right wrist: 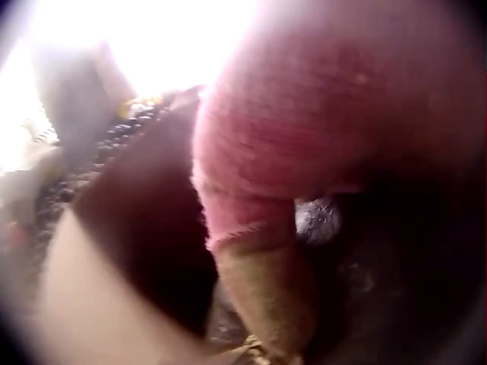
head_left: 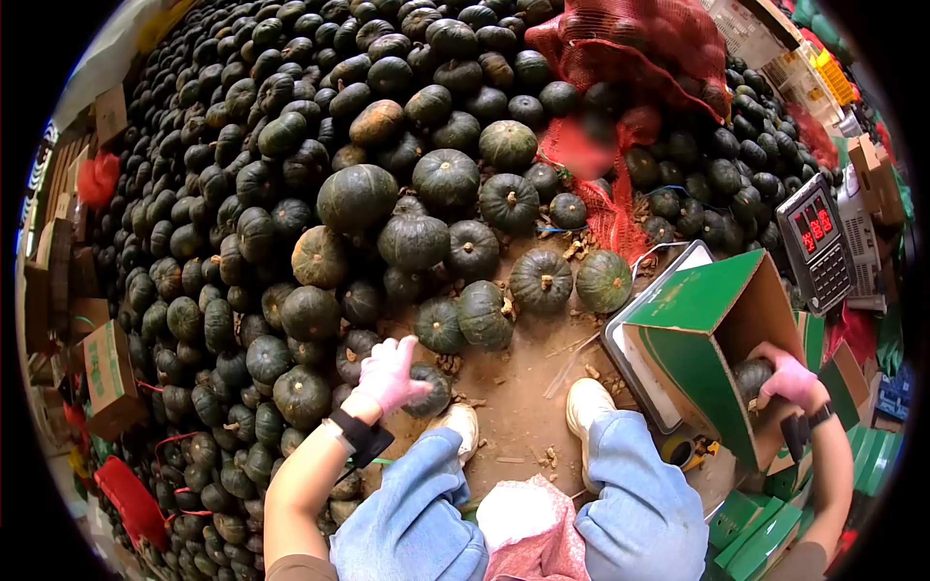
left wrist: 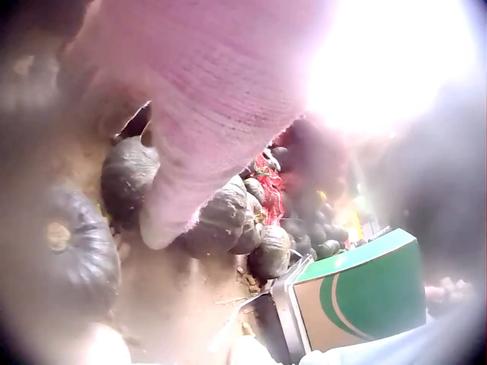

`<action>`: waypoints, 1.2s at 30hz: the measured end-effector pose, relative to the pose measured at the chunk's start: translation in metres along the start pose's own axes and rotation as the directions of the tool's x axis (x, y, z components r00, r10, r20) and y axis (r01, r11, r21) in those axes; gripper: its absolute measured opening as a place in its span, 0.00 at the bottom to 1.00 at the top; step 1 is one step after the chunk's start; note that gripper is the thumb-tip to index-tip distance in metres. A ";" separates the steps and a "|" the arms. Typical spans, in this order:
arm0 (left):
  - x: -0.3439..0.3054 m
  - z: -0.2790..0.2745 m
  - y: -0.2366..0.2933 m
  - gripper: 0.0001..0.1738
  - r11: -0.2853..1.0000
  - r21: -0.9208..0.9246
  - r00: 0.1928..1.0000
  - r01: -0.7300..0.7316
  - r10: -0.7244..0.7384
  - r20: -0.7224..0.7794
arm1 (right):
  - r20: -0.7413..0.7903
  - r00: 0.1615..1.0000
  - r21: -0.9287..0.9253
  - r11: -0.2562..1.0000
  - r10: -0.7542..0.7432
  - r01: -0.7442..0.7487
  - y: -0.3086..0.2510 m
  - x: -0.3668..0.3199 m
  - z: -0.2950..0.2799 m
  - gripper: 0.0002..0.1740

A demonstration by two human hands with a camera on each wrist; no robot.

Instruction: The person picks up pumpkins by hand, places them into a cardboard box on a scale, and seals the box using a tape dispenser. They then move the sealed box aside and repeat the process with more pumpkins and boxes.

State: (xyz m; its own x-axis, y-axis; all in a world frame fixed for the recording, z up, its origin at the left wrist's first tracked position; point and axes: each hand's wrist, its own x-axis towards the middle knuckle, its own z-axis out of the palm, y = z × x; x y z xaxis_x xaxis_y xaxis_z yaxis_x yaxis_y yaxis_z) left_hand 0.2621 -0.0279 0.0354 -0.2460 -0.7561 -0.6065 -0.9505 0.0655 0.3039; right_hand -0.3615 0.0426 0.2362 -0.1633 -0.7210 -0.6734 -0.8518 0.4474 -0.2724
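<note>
My right hand [head_left: 790, 376], in a pink knit glove, reaches into the open green cardboard box [head_left: 690, 290] and grips a dark green pumpkin [head_left: 750, 380] just inside its opening. In the right wrist view the thumb [right wrist: 266, 296] lies along a dark pumpkin, most of it in shadow. My left hand [head_left: 387, 376], gloved alike, hovers with fingers spread and nothing in its grasp. Beside and below it sits a small green pumpkin [head_left: 427, 391] near my shoe. The box stands tilted on a flat scale platform [head_left: 620, 351].
A huge heap of pumpkins [head_left: 262, 174] fills the left and back. Several pumpkins lie loose before me, one being a ribbed pumpkin [head_left: 541, 281]. A lit scale display [head_left: 817, 242] stands right. Red mesh sacks [head_left: 639, 48] lie behind, and folded green cartons [head_left: 760, 533] by my right leg.
</note>
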 end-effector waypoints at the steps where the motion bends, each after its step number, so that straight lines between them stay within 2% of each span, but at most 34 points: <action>1: 0.007 -0.004 0.009 0.57 0.997 -0.071 0.999 -0.018 0.016 -0.029 | 0.026 0.999 -0.113 0.993 0.026 -0.023 0.014 0.015 0.010 0.41; 3: 0.032 -0.001 0.028 0.62 0.911 -0.387 0.978 -0.142 0.068 -0.199 | 0.060 0.993 -0.323 0.943 0.099 -0.074 0.037 0.033 0.031 0.44; 5: 0.054 -0.009 0.063 0.66 0.899 -0.433 0.981 -0.071 -0.016 -0.193 | 0.066 0.980 -0.518 0.846 0.187 -0.126 0.056 0.033 0.040 0.46; 7: 0.083 -0.009 0.089 0.67 0.906 -0.424 0.985 -0.017 -0.058 -0.164 | -0.011 0.999 -0.624 0.781 0.034 -0.033 0.010 0.003 0.035 0.50; 8: 0.098 -0.008 0.098 0.66 0.925 -0.376 0.991 0.062 -0.102 -0.087 | -0.107 0.993 -0.596 0.803 -0.057 -0.018 -0.007 -0.012 0.032 0.44; 9: 0.112 -0.008 0.105 0.63 0.950 -0.282 0.990 0.135 -0.141 -0.002 | -0.284 0.915 -0.469 0.874 -0.287 0.128 -0.036 -0.034 0.029 0.38; 10: 0.125 -0.003 0.106 0.61 0.969 -0.211 0.991 0.132 -0.136 -0.003 | -0.498 0.737 -0.368 0.881 -0.457 0.297 -0.077 -0.052 0.033 0.31; 11: 0.132 0.001 0.108 0.59 0.982 -0.139 0.991 0.129 -0.131 -0.006 | -0.596 0.708 -0.191 0.924 -0.378 0.332 -0.115 -0.075 0.036 0.28; 13: 0.126 -0.002 0.118 0.56 0.984 -0.120 0.991 0.128 -0.133 -0.034 | -0.448 0.710 -0.043 0.807 -0.543 0.590 -0.124 -0.099 0.040 0.27; 15: 0.117 0.010 0.110 0.53 0.981 -0.193 0.993 -0.001 -0.022 -0.117 | -0.272 0.709 0.248 0.664 -0.651 0.705 -0.133 -0.092 0.051 0.27; 16: 0.122 0.021 0.094 0.51 0.891 -0.449 0.998 -0.061 0.050 -0.038 | -0.048 0.871 0.541 0.721 -0.488 0.434 -0.142 -0.090 0.055 0.29; 17: 0.116 0.021 0.088 0.46 0.782 -0.622 0.995 -0.038 0.090 0.053 | 0.094 0.869 0.642 0.697 -0.486 0.320 -0.148 -0.072 0.062 0.33; 18: 0.103 0.023 0.085 0.42 0.464 -0.885 0.967 0.040 0.205 0.151 | 0.266 0.795 0.754 0.631 -0.545 0.181 -0.145 -0.045 0.077 0.41; 19: 0.079 0.006 0.094 0.41 0.406 -0.907 0.943 0.116 0.243 0.229 | 0.359 0.743 0.712 0.681 -0.565 0.174 -0.145 -0.015 0.096 0.48; 20: 0.061 -0.002 0.098 0.42 0.364 -0.913 0.905 0.181 0.302 0.300 | 0.395 0.752 0.721 0.685 -0.528 0.102 -0.136 0.016 0.130 0.52; 21: 0.044 -0.006 0.106 0.46 0.302 -0.952 0.892 0.058 0.413 0.185 | 0.440 0.779 0.775 0.627 -0.447 -0.078 -0.144 0.030 0.148 0.54; 22: 0.027 -0.017 0.121 0.49 0.249 -0.968 0.871 0.017 0.473 0.137 | 0.437 0.791 0.752 0.656 -0.427 -0.062 -0.161 0.039 0.150 0.59; 23: 0.013 -0.027 0.132 0.52 0.190 -0.982 0.853 -0.014 0.514 0.087 | 0.450 0.730 0.847 0.505 -0.515 -0.165 -0.167 0.052 0.168 0.58; 24: 0.004 -0.033 0.142 0.54 0.266 -0.959 0.864 -0.099 0.501 0.050 | 0.416 0.706 0.901 0.368 -0.573 -0.232 -0.179 0.053 0.175 0.55; 25: -0.002 -0.034 0.147 0.56 0.338 -0.924 0.879 -0.176 0.476 0.006 | 0.336 0.734 0.932 0.322 -0.590 -0.167 -0.182 0.065 0.191 0.53; 26: 0.002 -0.025 0.142 0.60 0.399 -0.878 0.896 -0.264 0.439 -0.069 | 0.255 0.776 0.928 0.370 -0.577 -0.030 -0.185 0.074 0.198 0.53; 27: 0.006 -0.022 0.138 0.61 0.426 -0.871 0.919 -0.243 0.390 -0.066 | 0.179 0.804 0.901 0.423 -0.567 0.098 -0.190 0.079 0.205 0.54; 29: 0.005 -0.030 0.138 0.58 0.654 -0.680 0.925 -0.331 0.367 -0.097 | 0.153 0.856 0.846 0.514 -0.495 0.145 -0.202 0.081 0.222 0.52; 31: 0.002 -0.027 0.139 0.53 0.762 -0.559 0.935 -0.327 0.348 -0.073 | 0.141 0.848 0.831 0.526 -0.511 0.179 -0.204 0.082 0.240 0.49; 32: -0.004 -0.025 0.140 0.50 0.723 -0.634 0.945 -0.274 0.324 -0.039 | 0.228 0.823 0.870 0.488 -0.520 0.068 -0.200 0.086 0.248 0.47; 33: -0.001 -0.011 0.126 0.47 0.685 -0.660 0.924 -0.309 0.381 -0.037 | 0.315 0.782 0.891 0.451 -0.537 -0.049 -0.199 0.086 0.255 0.46; 34: -0.004 -0.011 0.126 0.46 0.610 -0.742 0.908 -0.277 0.418 0.004 | 0.341 0.774 0.877 0.476 -0.533 -0.059 -0.197 0.079 0.252 0.44; 35: -0.010 -0.007 0.125 0.45 0.527 -0.821 0.900 -0.221 0.435 0.037 | 0.383 0.732 0.867 0.493 -0.563 -0.075 -0.197 0.080 0.253 0.42; 36: -0.010 0.004 0.118 0.44 0.573 -0.793 0.907 -0.210 0.417 0.062 | 0.451 0.700 0.858 0.484 -0.553 -0.171 -0.201 0.069 0.236 0.38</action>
State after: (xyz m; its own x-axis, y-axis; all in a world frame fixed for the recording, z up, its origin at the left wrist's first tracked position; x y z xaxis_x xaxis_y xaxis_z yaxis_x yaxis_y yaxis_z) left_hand 0.1518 -0.0099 0.0742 -0.6314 -0.6181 -0.4683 -0.3420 -0.3199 0.8835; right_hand -0.0843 0.0275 0.0820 0.5812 -0.5135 -0.6313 0.0431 0.7941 -0.6063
